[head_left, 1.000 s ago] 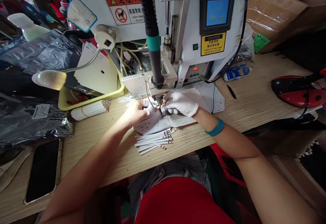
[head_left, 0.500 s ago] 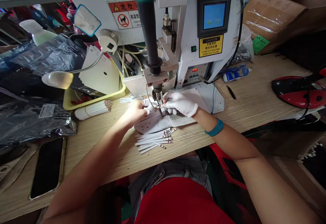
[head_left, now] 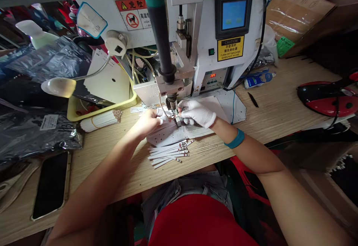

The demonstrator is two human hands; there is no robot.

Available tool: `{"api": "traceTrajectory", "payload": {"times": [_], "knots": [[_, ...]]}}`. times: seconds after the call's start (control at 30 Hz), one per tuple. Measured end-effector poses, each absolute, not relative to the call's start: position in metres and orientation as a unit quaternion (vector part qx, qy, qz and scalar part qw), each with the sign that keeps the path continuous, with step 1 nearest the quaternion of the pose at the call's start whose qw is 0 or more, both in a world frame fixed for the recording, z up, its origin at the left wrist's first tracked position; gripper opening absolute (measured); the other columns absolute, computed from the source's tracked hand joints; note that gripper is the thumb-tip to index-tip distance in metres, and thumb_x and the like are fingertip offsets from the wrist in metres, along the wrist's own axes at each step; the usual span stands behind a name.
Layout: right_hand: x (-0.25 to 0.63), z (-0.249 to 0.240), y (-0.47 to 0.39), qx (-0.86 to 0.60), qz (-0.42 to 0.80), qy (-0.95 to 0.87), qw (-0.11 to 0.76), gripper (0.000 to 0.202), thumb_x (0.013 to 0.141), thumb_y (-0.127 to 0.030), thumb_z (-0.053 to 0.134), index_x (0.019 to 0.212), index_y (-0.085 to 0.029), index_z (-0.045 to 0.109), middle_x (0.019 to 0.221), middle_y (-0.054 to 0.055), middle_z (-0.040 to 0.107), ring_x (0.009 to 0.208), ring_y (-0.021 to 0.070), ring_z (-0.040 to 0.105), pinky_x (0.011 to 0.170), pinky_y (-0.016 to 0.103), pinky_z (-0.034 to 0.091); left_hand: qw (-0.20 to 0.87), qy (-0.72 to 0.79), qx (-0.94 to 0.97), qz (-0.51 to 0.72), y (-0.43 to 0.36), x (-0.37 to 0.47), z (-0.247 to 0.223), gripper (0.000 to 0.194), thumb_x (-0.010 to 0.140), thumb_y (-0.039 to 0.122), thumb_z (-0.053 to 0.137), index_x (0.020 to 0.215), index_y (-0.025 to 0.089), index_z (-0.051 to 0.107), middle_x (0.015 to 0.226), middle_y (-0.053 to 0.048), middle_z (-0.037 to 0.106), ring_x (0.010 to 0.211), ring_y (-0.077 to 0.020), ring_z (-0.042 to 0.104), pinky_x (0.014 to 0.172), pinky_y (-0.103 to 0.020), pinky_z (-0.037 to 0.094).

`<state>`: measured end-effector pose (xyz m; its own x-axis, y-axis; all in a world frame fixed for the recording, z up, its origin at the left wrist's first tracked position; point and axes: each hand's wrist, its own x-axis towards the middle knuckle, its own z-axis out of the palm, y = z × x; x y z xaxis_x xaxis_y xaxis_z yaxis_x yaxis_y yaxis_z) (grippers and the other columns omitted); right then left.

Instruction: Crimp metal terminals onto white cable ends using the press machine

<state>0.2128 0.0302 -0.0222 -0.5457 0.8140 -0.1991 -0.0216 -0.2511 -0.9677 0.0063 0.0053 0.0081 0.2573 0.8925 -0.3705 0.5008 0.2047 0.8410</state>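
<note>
Under the head (head_left: 172, 102) of a soldering machine, both hands meet at its work spot. My left hand (head_left: 149, 122), with white covers on some fingertips, is closed at the left of a small metal block (head_left: 178, 121). What its fingers pinch is hidden. From the right, my right hand (head_left: 198, 113) in a white glove pinches something tiny beside the same block; it is too small to name. Nearer to me lies a loose pile of white flat strips (head_left: 167, 154) with small red-and-metal ends, untouched by either hand.
A yellow basket (head_left: 103, 116) and a bundle of white strips (head_left: 100, 122) sit left. A lamp (head_left: 60, 87) hangs over there. The phone (head_left: 52, 184) lies front left. At right are a tube (head_left: 257, 78), a black pointed piece (head_left: 253, 99) and a red-black device (head_left: 327, 98).
The view has shifted slightly. Both hands hold nearly the same pose at the machine. The red digits on the controller now read 385.
</note>
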Motion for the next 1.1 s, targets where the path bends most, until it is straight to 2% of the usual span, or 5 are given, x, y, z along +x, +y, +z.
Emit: {"api": "traceTrajectory", "payload": {"times": [0.37, 0.77, 0.9, 1.0, 1.1], "knots": [[0.212, -0.015, 0.029, -0.4, 0.709, -0.506, 0.285, 0.015, 0.075, -0.008, 0.061, 0.08, -0.018, 0.052, 0.063, -0.002, 0.053, 0.041, 0.006, 0.05, 0.027, 0.014, 0.03, 0.514, 0.565, 0.616, 0.192, 0.008, 0.0, -0.001, 0.021, 0.058, 0.018, 0.047, 0.069, 0.017, 0.065, 0.054, 0.0, 0.049, 0.048, -0.01, 0.032, 0.048, -0.025, 0.02], [0.212, -0.018, 0.03, -0.382, 0.702, -0.532, 0.281, 0.016, 0.076, -0.011, 0.061, 0.082, -0.02, 0.049, 0.067, -0.002, 0.054, 0.042, 0.0064, 0.05, 0.029, 0.016, 0.03, 0.512, 0.583, 0.602, 0.188, 0.01, -0.002, -0.003, 0.016, 0.055, 0.017, 0.046, 0.063, 0.015, 0.06, 0.05, 0.003, 0.042, 0.047, -0.008, 0.03, 0.047, -0.022, 0.019], [0.232, -0.008, 0.035, -0.421, 0.584, -0.64, 0.267, 0.009, 0.081, -0.02, 0.06, 0.089, -0.019, 0.056, 0.068, -0.001, 0.059, 0.05, 0.01, 0.053, 0.037, 0.02, 0.036, 0.5, 0.571, 0.619, 0.203, 0.002, -0.004, 0.011, 0.01, 0.065, 0.023, 0.056, 0.064, 0.014, 0.061, 0.051, 0.003, 0.045, 0.047, -0.008, 0.034, 0.046, -0.022, 0.024], [0.255, -0.001, 0.041, -0.454, 0.407, -0.749, 0.258, 0.008, 0.079, -0.02, 0.06, 0.084, -0.018, 0.066, 0.077, 0.002, 0.067, 0.068, 0.0142, 0.061, 0.057, 0.025, 0.046, 0.441, 0.575, 0.665, 0.181, -0.02, -0.004, 0.02, 0.02, 0.072, 0.033, 0.062, 0.075, 0.014, 0.069, 0.066, -0.002, 0.062, 0.057, -0.0114, 0.049, 0.052, -0.022, 0.035], [0.27, 0.001, 0.046, -0.439, 0.343, -0.805, 0.203, 0.013, 0.076, -0.016, 0.061, 0.083, -0.018, 0.072, 0.088, 0.002, 0.072, 0.082, 0.0171, 0.064, 0.073, 0.029, 0.046, 0.415, 0.563, 0.704, 0.126, -0.047, -0.003, 0.019, 0.029, 0.079, 0.041, 0.06, 0.085, 0.016, 0.073, 0.078, -0.004, 0.07, 0.067, -0.0149, 0.058, 0.058, -0.023, 0.042]]}}
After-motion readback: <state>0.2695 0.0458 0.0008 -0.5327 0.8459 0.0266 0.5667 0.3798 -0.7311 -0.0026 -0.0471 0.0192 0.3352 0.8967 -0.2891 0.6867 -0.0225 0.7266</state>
